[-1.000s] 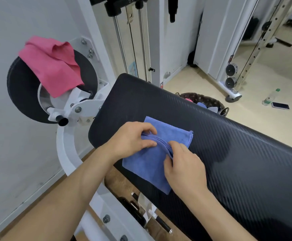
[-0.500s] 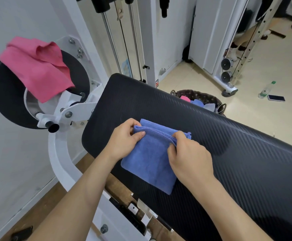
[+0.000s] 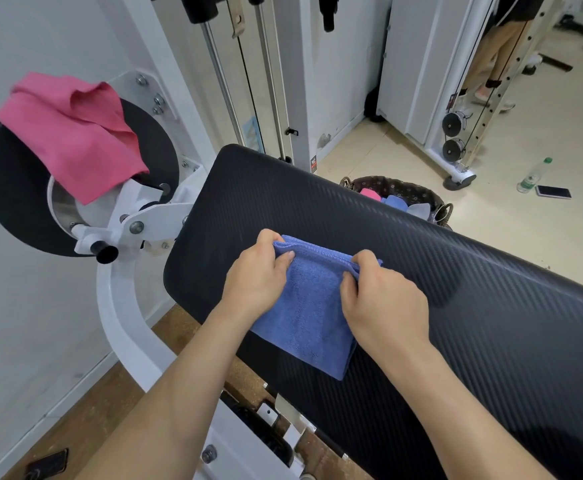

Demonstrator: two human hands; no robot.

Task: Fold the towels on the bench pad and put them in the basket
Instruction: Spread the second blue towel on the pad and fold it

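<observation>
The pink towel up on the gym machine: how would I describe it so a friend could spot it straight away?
Find the long black padded bench; off its left end a round black roller pad sits on a white metal frame. The crumpled pink cloth towel is draped over that pad's top. Unlike the folded blue terry towel on the bench, it hangs loose and untouched.

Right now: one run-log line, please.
step: folding | blue towel: folded, on bench pad | left hand: pinches far edge | right hand: pinches far edge | basket: beyond pad | pink towel: draped on roller
</observation>
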